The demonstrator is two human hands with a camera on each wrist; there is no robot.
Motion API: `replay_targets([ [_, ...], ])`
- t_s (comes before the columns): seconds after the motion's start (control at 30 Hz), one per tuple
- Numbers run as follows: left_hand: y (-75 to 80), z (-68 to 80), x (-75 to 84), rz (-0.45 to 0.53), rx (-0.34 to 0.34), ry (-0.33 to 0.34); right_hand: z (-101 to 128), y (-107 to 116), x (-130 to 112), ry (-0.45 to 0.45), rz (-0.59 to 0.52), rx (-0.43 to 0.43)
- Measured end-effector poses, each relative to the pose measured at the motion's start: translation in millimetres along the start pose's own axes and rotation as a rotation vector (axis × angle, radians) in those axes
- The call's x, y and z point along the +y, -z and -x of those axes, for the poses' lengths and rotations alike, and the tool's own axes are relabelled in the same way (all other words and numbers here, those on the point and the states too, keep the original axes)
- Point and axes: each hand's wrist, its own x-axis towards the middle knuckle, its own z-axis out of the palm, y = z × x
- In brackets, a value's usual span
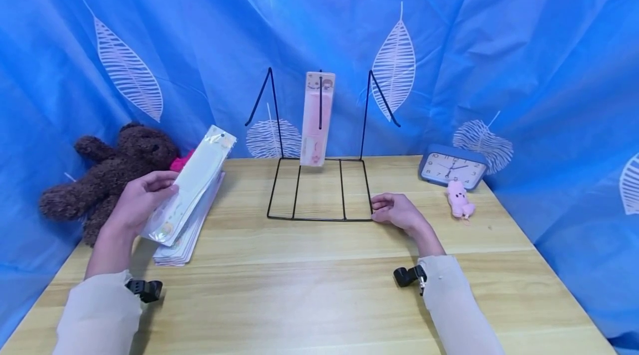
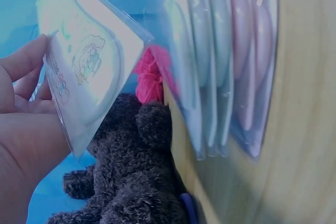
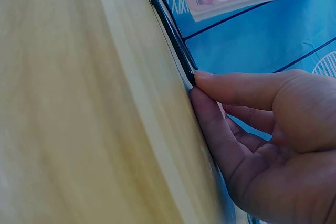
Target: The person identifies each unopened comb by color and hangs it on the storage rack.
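My left hand pinches a pale packaged comb by its edge, tilted above a stack of similar packets. In the left wrist view this held packet shows a printed cartoon figure, and the stacked packets look pale green and pink. My right hand grips the front right corner of a black wire display rack between thumb and fingers. From the rack's middle hook hangs a pink packaged comb; its teeth show in the right wrist view. The two side hooks carry nothing.
A brown teddy bear leans at the left behind the stack, with something bright pink beside it. At the right back stand a blue clock and a small pink plush toy. A blue curtain hangs behind the wooden table.
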Motion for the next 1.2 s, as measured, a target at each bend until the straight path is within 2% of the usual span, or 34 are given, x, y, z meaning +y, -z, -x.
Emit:
replay_targets([
  [0.13, 1.8, 2.5, 5.4, 0.079, 0.003, -0.045, 0.7, -0.5, -0.5, -0.003, 0.005, 0.005],
  [0.27, 1.9, 7.0, 11.8, 0.251, -0.008, -0.09, 1.0, -1.5, -1.0, -0.008, -0.005, 0.002],
  [0.37, -0.3, 8.4, 15.2, 0.389, -0.028, -0.152, 1.0, -1.6, -0.6, -0.012, -0.02, 0.004],
  [0.5, -4.1, 8.8, 17.8, 0.508, -0.046, -0.236, 1.4, -1.2, -0.1, -0.006, -0.021, 0.0],
  [0.67, -6.2, 12.1, 21.7, 0.588, -0.052, -0.319, 1.3, -1.1, -0.9, 0.006, -0.027, -0.009],
  [0.87, -7.6, 15.6, 24.0, 0.671, -0.096, -0.438, -0.7, -2.0, -2.3, -0.001, -0.011, -0.001],
  [1.07, -10.4, 16.3, 26.9, 0.719, -0.18, -0.563, -0.4, -2.4, -2.4, -0.003, -0.005, 0.003],
  [1.2, -11.4, 17.0, 31.9, 0.725, -0.239, -0.608, 1.3, -1.9, -3.1, -0.003, -0.018, -0.002],
])
